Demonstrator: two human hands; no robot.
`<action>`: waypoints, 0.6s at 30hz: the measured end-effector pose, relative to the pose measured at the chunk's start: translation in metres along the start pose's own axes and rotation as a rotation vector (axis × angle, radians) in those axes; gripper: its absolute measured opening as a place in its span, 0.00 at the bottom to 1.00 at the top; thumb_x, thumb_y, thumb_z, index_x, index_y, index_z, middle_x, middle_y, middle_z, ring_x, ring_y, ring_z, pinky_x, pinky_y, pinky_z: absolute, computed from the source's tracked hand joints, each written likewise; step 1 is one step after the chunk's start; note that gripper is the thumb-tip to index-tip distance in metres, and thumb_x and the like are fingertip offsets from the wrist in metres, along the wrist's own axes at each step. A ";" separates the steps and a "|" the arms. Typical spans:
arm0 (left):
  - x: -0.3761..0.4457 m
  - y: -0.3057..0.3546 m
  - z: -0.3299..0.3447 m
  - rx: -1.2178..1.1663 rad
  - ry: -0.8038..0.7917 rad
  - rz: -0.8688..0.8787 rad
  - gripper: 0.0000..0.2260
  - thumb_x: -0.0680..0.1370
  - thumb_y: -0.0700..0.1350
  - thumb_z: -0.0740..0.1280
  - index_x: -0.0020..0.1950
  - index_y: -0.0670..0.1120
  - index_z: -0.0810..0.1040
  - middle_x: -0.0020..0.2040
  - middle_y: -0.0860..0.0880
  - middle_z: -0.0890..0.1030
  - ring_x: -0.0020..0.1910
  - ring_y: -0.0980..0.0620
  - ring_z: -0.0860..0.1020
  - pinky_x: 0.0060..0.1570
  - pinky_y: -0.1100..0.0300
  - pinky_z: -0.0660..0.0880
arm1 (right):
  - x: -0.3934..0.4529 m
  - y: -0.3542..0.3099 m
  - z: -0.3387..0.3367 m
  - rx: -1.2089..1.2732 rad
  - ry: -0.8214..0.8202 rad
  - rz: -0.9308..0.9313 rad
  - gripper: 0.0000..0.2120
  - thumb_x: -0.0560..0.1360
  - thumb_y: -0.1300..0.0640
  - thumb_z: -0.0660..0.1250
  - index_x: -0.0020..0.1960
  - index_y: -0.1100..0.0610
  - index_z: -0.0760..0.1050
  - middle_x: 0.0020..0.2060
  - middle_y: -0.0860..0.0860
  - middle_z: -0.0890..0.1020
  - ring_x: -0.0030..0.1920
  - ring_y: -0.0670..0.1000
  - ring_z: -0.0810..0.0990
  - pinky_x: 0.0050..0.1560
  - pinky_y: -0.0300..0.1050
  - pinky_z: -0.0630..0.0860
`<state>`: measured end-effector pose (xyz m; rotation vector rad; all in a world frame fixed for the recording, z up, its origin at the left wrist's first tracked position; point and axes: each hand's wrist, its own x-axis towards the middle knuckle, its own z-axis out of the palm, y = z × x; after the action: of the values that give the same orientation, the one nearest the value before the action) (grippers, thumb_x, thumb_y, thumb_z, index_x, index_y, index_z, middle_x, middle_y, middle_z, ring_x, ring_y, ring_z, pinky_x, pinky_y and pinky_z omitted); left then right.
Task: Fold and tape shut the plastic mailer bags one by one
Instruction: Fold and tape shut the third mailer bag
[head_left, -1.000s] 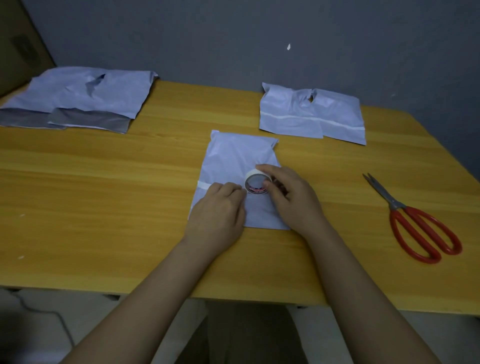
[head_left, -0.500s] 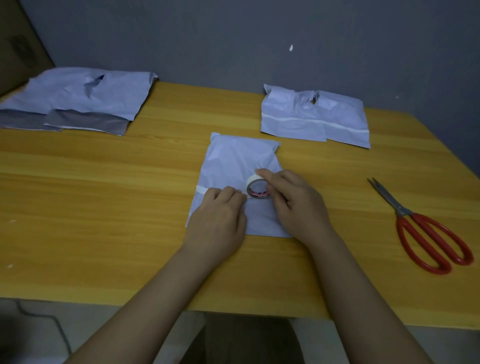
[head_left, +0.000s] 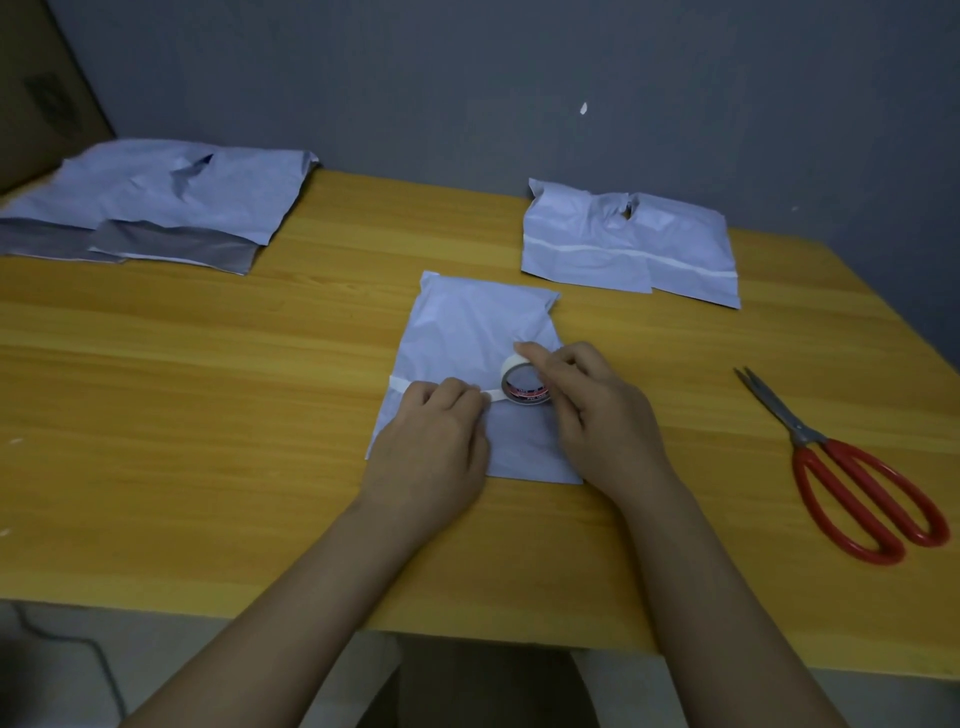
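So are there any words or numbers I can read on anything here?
Tape roll in the right hand: a red band of print runs round the inside of its core, too blurred to read.
Cardboard box at the far left: a dark printed mark, too dim to read.
Nothing else carries any text.

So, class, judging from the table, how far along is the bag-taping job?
Done: two taped bags lie at the back right. In hand: the left hand presses the tape strip onto the middle bag while the right hand holds the tape roll. Left: cutting with the scissors, then the untaped pile.
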<state>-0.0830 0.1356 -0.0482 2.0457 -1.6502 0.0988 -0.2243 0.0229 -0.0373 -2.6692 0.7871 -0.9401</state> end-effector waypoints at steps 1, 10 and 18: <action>0.000 0.000 0.000 -0.002 -0.004 -0.003 0.19 0.75 0.50 0.52 0.55 0.46 0.78 0.51 0.50 0.79 0.50 0.45 0.75 0.41 0.55 0.75 | 0.000 0.001 0.000 0.002 0.004 -0.002 0.24 0.75 0.64 0.57 0.67 0.48 0.73 0.47 0.47 0.76 0.35 0.48 0.73 0.26 0.45 0.68; -0.001 -0.001 0.000 -0.004 -0.012 -0.002 0.19 0.75 0.50 0.52 0.54 0.46 0.78 0.51 0.50 0.79 0.50 0.45 0.75 0.42 0.55 0.74 | 0.001 0.003 -0.003 -0.053 0.050 -0.049 0.31 0.68 0.68 0.49 0.66 0.54 0.75 0.47 0.54 0.76 0.41 0.55 0.75 0.30 0.52 0.75; -0.001 -0.001 0.000 -0.013 -0.011 -0.007 0.18 0.75 0.49 0.52 0.55 0.46 0.78 0.51 0.50 0.79 0.49 0.45 0.75 0.43 0.55 0.75 | 0.000 0.005 -0.005 0.008 0.076 -0.019 0.30 0.68 0.73 0.53 0.64 0.55 0.76 0.46 0.54 0.74 0.42 0.51 0.72 0.33 0.48 0.73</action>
<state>-0.0826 0.1371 -0.0484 2.0456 -1.6454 0.0744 -0.2290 0.0188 -0.0353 -2.6521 0.7731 -1.0531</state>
